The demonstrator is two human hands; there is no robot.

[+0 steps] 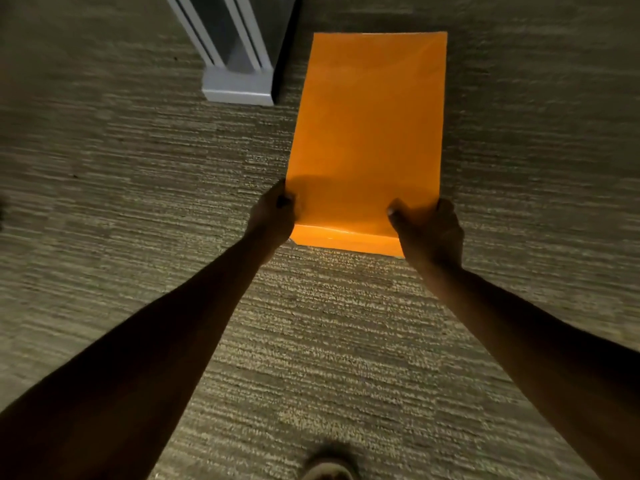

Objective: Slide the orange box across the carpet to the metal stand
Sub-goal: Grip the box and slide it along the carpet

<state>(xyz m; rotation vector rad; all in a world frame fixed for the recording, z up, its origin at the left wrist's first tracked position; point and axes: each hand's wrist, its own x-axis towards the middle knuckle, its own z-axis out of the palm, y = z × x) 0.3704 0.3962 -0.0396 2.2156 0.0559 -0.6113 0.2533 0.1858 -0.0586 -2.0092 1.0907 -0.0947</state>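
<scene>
Orange box (pixel 367 133), both hands gripping near corners

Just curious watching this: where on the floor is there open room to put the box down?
Bare carpet spreads left of the orange box, right of it, and between the arms. It is crowded only at top, where the metal stand sits just left of the box.
</scene>
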